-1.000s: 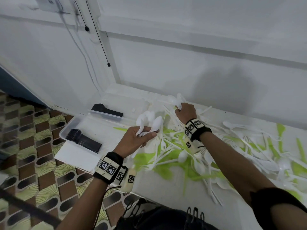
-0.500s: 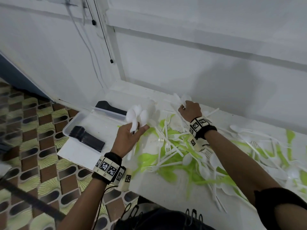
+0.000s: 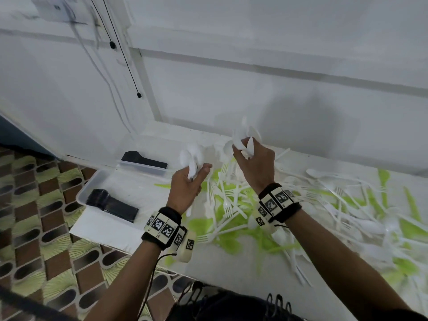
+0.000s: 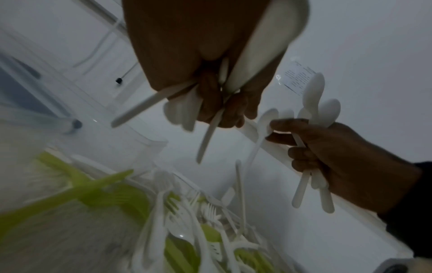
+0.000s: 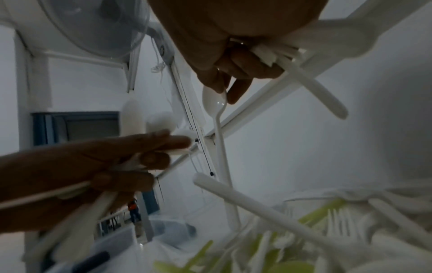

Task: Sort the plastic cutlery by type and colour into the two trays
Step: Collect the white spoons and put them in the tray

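My left hand (image 3: pixel 196 174) grips a bunch of white spoons (image 3: pixel 191 154) by the handles, raised above the table beside the trays. My right hand (image 3: pixel 247 154) holds a second bunch of white spoons (image 3: pixel 244 135) close by, above the back of the cutlery pile (image 3: pixel 231 205). In the left wrist view my left hand (image 4: pixel 217 103) curls round handles, with the right hand (image 4: pixel 304 147) opposite. The right wrist view shows my right hand (image 5: pixel 233 73) clutching spoons. The near tray (image 3: pixel 80 193) holds a stack of black cutlery (image 3: pixel 111 205); the far tray (image 3: pixel 141 167) holds black pieces (image 3: pixel 143 158).
White forks, spoons and lime-green pieces spread across the white table (image 3: pixel 231 269) to the right. The wall (image 3: pixel 254 100) runs right behind the pile, with black cords (image 3: pixel 125 54) hanging at left. Patterned floor (image 3: pixel 34 228) lies beyond the table's left edge.
My right hand has lifted off the pile with a bunch of white spoons and come toward the left hand. The left hand has risen with its spoons.
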